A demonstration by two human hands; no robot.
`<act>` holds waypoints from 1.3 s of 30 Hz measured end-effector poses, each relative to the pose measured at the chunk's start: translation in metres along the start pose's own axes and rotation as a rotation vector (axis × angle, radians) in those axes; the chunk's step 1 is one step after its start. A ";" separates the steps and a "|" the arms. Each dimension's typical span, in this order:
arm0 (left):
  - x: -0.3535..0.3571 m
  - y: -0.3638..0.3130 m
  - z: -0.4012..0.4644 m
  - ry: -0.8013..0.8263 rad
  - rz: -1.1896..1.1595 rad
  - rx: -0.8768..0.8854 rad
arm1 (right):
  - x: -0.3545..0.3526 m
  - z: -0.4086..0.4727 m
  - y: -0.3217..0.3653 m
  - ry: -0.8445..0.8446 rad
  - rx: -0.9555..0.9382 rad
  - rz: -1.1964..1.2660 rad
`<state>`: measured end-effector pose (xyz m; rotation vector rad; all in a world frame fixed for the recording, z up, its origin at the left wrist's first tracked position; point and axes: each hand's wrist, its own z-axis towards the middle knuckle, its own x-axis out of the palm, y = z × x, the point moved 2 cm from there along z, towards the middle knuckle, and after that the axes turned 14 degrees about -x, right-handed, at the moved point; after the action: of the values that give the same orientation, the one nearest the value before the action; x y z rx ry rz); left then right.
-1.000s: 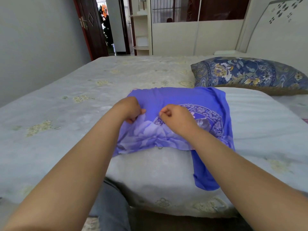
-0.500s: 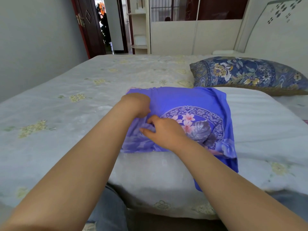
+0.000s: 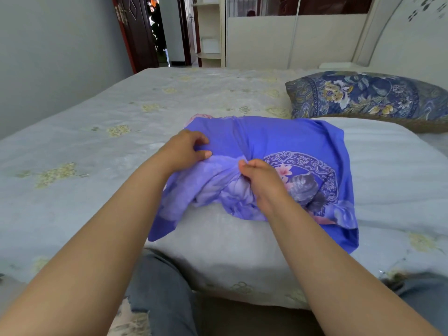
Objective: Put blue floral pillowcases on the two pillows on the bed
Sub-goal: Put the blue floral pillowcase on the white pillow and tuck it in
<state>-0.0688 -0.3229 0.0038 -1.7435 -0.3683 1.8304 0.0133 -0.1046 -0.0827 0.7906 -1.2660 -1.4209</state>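
A bright blue floral pillowcase (image 3: 286,141) lies bunched on top of a bare white pillow (image 3: 392,166) at the bed's near edge. My left hand (image 3: 186,151) pinches a fold of the pillowcase at its left side. My right hand (image 3: 261,178) grips gathered cloth near the middle, beside the round flower print. The fabric between both hands is crumpled, and one corner hangs down at the left. Behind, against the headboard, a second pillow (image 3: 363,95) wears a dark blue floral case.
The bed (image 3: 97,132) has a pale grey cover with faded yellow flowers. A grey wall stands at the left, and an open dark red door (image 3: 135,32) at the back. My knees in jeans (image 3: 160,292) press against the bed's edge.
Both hands have gathered more of the pillowcase, so the cloth bunches up between them and its lower left corner now hangs lower. The right hand shifted slightly right.
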 end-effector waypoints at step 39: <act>0.008 -0.043 0.002 0.407 0.266 0.272 | 0.014 -0.054 0.029 -0.226 0.124 0.196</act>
<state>-0.0612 -0.2833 0.0217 -1.9745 0.2739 1.5486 0.0675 -0.1308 -0.0653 0.5806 -1.5735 -1.3090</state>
